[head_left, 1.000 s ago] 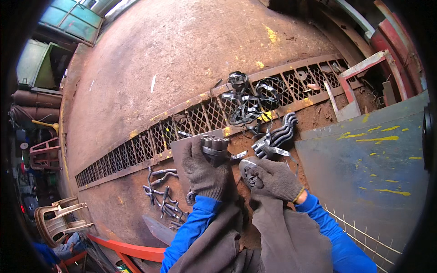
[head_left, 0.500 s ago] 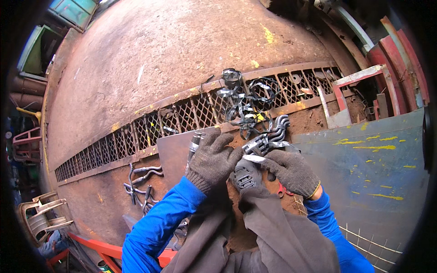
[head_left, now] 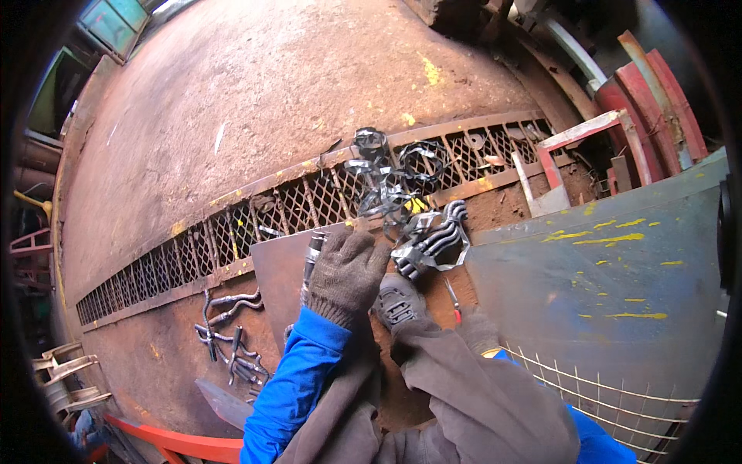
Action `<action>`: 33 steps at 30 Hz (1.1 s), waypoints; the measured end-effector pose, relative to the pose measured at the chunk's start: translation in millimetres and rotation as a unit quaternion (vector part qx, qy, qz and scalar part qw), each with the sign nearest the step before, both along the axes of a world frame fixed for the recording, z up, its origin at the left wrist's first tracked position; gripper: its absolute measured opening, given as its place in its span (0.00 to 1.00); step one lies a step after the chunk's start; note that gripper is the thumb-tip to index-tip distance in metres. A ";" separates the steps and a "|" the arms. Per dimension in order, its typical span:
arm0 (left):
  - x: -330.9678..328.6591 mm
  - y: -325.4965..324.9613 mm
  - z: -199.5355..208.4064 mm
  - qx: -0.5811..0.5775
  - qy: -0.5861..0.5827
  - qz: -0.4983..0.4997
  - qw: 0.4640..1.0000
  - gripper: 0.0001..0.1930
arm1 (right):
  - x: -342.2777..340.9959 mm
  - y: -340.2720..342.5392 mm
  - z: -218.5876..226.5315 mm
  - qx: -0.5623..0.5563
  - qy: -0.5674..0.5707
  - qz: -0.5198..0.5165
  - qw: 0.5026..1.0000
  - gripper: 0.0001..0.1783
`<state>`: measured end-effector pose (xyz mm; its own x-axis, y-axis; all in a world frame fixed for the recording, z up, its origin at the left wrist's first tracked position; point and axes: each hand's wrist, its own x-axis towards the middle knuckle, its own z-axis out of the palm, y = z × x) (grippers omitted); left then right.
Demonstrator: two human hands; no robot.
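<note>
My left hand point(head_left: 345, 278), in a dark knitted glove, is closed over a bundle of dark metal rods point(head_left: 311, 259) whose ends stick out beside its fingers. My gloved right hand point(head_left: 479, 331) is low beside my right knee, blurred and partly hidden by the trouser leg. Close to its fingers is a red-handled cutting tool point(head_left: 456, 311), pointing away from me; whether the hand grips it cannot be made out. Ahead of my shoe point(head_left: 398, 303) another bundle of bent rods point(head_left: 442, 238) lies with a pale strip looped around it.
Tangled grey-black strips point(head_left: 382, 197) lie across a rusty floor grating point(head_left: 290, 205). Loose bent rods point(head_left: 232, 340) are scattered on the left. A paint-marked metal sheet point(head_left: 603, 271) and wire mesh point(head_left: 610, 394) are at right, near a red-white frame point(head_left: 591, 135).
My right hand has let go of the pale strip and drawn back toward my knee, beside the red-handled tool. My left hand stays at the rods. The whole view has shifted slightly.
</note>
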<state>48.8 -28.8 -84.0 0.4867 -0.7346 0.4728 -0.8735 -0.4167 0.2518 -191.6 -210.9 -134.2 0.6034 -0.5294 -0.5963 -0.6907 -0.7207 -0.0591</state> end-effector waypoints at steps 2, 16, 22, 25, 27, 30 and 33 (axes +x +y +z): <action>0.1 -13.5 -2.2 0.003 -0.003 -0.024 1.000 0.12 | -11.4 5.2 7.5 -0.059 0.127 -0.031 0.990 0.08; -1.3 3.5 -5.4 -0.007 0.054 -0.021 0.998 0.12 | -76.5 2.3 -31.0 -0.071 0.199 -0.026 0.977 0.11; -5.1 -1.5 -1.4 0.022 0.065 -0.020 0.997 0.14 | -93.0 -37.4 -93.9 0.113 -0.044 -0.120 0.985 0.28; -3.8 10.7 2.3 0.027 0.057 0.006 0.998 0.14 | -72.2 -32.5 -76.4 0.297 -0.131 -0.226 0.919 0.29; -4.4 -4.1 -7.7 0.002 0.072 -0.020 0.997 0.14 | -68.6 -30.9 -55.7 0.385 -0.192 -0.325 0.842 0.30; -1.5 3.2 -2.5 0.007 0.053 -0.017 0.998 0.14 | -46.8 -29.1 -46.2 0.437 -0.239 -0.324 0.805 0.36; -2.0 9.3 1.5 0.018 0.051 -0.002 0.999 0.14 | -11.5 -20.5 -20.9 0.445 -0.318 -0.255 0.798 0.37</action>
